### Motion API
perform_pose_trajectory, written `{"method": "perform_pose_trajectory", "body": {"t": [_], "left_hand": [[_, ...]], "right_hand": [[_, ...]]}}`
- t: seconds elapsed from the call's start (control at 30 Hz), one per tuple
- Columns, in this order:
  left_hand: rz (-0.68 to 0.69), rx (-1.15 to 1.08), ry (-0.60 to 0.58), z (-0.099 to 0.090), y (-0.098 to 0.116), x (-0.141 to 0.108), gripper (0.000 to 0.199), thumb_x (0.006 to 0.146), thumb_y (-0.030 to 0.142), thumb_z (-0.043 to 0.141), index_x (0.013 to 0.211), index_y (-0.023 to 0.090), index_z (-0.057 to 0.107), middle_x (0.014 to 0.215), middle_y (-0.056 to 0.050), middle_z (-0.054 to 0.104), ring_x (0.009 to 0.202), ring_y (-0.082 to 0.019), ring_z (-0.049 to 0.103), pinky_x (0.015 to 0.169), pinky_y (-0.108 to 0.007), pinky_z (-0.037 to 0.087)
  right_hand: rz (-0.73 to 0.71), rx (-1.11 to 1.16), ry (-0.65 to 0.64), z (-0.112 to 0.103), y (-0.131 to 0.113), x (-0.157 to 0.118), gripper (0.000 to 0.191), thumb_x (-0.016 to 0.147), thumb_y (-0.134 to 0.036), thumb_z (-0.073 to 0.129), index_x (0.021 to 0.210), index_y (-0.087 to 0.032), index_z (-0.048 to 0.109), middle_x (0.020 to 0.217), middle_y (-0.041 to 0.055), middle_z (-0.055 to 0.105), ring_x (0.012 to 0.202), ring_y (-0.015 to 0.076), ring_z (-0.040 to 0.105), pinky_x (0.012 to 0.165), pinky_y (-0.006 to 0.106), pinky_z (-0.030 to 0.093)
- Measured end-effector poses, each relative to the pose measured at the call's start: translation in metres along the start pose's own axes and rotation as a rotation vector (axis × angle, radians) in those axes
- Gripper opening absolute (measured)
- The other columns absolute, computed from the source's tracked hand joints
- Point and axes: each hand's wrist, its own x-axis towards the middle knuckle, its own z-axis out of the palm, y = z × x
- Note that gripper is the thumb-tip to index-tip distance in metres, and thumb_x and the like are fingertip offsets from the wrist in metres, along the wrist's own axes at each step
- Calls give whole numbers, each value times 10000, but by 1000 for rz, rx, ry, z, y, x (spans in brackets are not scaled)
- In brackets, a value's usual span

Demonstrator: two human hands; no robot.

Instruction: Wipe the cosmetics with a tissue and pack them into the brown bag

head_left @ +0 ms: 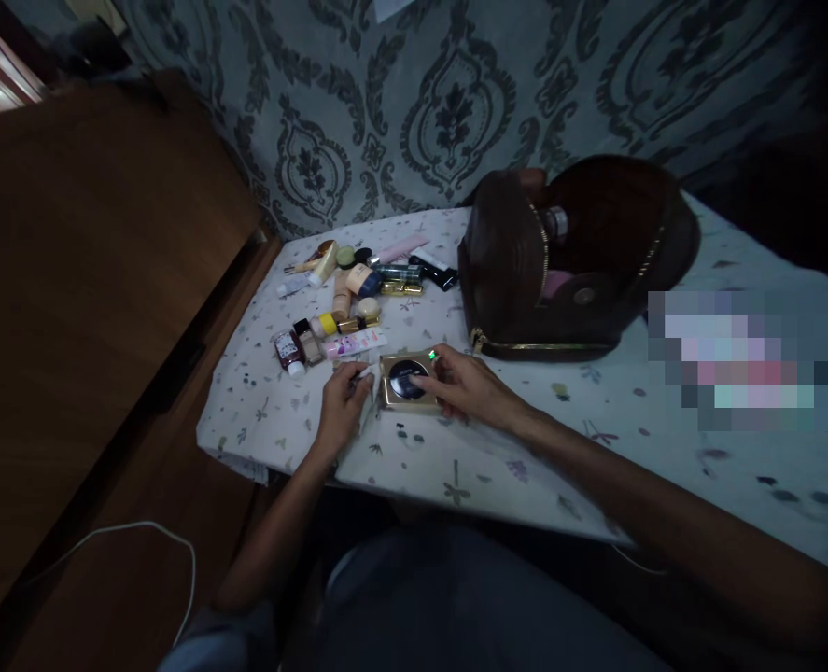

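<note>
- So the right hand (470, 385) had the gold case (400, 377) gripped at its right end, thumb lying over the round dark window on top and the other fingers bent round the right edge. Barely any gap there beyond the case itself.
- That case sat right between the two sets of fingers. Couldn't tell if it rested flat or was lifted a touch.
- The left hand (343, 399) was just off the case's left end, thumb and forefinger nearly closed on a pale scrap (367, 372) (tissue or plastic, too dim for me to say).
- Just beyond the left fingertips was a pink-and-white tube (356, 343), lying on its side.
- Left of it, near those same fingers, were a black-capped bottle (309, 343) and a dark red bottle (288, 349) with its white cap pointing back toward the person.
- Farther out past the left fingers, a loose heap of tubes and jars, including a navy-capped bottle (363, 280) and a long pink tube (403, 248).
- Beyond the right fingers and off to their right, a brown bag (503, 257) gaped open, zip undone.
- Under everything, a white patterned cloth (414, 457).
</note>
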Motion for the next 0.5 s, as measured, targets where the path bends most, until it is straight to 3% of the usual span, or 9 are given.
{"method": "perform_pose_trajectory", "body": {"t": [0.1, 0.3, 0.5], "left_hand": [[18, 41, 17, -1, 2, 1, 157, 900, 281, 546, 944, 165, 643, 915, -53, 658, 877, -190, 599, 804, -307, 459], [95, 154, 18, 1, 9, 5, 146, 920, 268, 539, 964, 172, 640, 963, -64, 657, 930, -198, 607, 820, -312, 474], [196, 391, -39, 9, 18, 14, 157, 936, 204, 517, 1011, 185, 653, 988, -65, 687, 963, -215, 614, 878, -348, 474]], "right_hand": [[-6, -106, 84, -1, 7, 5, 747, 763, -496, 718, 1366, -170, 420, 790, 16, 665, 520, 152, 597, 487, 277, 459], [-236, -275, 66, -6, 15, 10, 685, 615, -461, 826, 1195, -191, 582, 1003, 71, 629, 921, 263, 617, 780, 362, 505], [-213, -262, 9, -8, 12, 8, 618, 683, -334, 765, 1230, -161, 536, 884, 40, 619, 774, 208, 604, 677, 307, 482]]}}
